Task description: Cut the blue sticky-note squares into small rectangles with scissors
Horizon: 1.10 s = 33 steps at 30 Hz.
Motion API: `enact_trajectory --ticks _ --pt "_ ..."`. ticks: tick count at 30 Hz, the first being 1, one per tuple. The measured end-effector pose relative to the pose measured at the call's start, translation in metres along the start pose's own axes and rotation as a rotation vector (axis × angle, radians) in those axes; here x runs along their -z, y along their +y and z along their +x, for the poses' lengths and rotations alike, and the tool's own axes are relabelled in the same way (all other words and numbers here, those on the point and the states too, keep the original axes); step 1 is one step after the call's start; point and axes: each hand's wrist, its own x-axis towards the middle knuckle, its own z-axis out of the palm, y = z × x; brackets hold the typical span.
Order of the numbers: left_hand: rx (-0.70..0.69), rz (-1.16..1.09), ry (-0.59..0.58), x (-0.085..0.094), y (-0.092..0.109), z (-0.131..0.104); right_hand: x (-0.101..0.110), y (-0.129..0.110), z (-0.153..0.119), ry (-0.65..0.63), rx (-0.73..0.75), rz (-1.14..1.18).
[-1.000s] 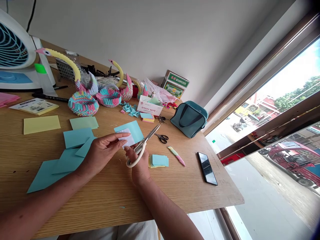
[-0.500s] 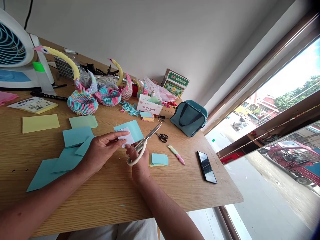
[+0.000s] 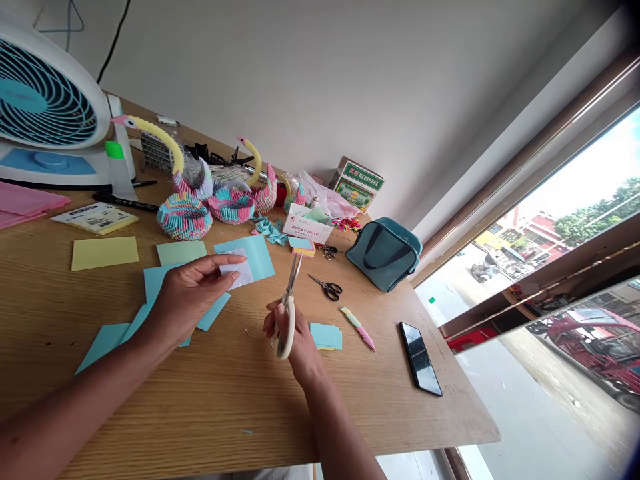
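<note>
My left hand [image 3: 200,290] pinches a blue paper sheet [image 3: 261,258] together with a smaller white piece of paper [image 3: 239,268] lying over it. My right hand [image 3: 295,333] is closed around white-handled scissors [image 3: 287,327], their blades pointing up and slightly apart from the paper. Under and beside my left forearm lie several loose blue sheets [image 3: 103,340]. To the right of my right hand is a small stack of cut blue papers [image 3: 327,335], with a yellow edge showing below.
Black scissors [image 3: 331,290], a paper-folded stick [image 3: 359,330] and a phone [image 3: 421,360] lie to the right. Folded paper swans [image 3: 185,217], a sticky note box [image 3: 307,225] and a teal bag [image 3: 385,255] stand farther back. A fan [image 3: 45,100] is at the left.
My right hand has drawn the scissors away from the paper and turned the blades more upright. The left hand still holds the sheet, and the camera view has shifted left.
</note>
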Motion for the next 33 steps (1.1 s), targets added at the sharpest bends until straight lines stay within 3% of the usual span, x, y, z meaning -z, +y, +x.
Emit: enact_trajectory --ticks 5,8,17,33 --pt "0.051 -0.078 0.062 0.009 0.005 0.004 0.002 -0.006 -0.008 -0.259 -0.041 -0.105" --pt "0.060 -0.105 0.062 0.013 0.003 0.005 0.000 -0.008 -0.010 -0.333 -0.070 -0.197" --pt "0.114 -0.099 -0.036 0.013 0.001 0.002 -0.003 -0.002 -0.009 -0.270 -0.050 -0.341" --pt "0.067 -0.038 -0.030 0.004 0.010 -0.007 -0.006 -0.004 -0.011 -0.220 -0.051 -0.360"
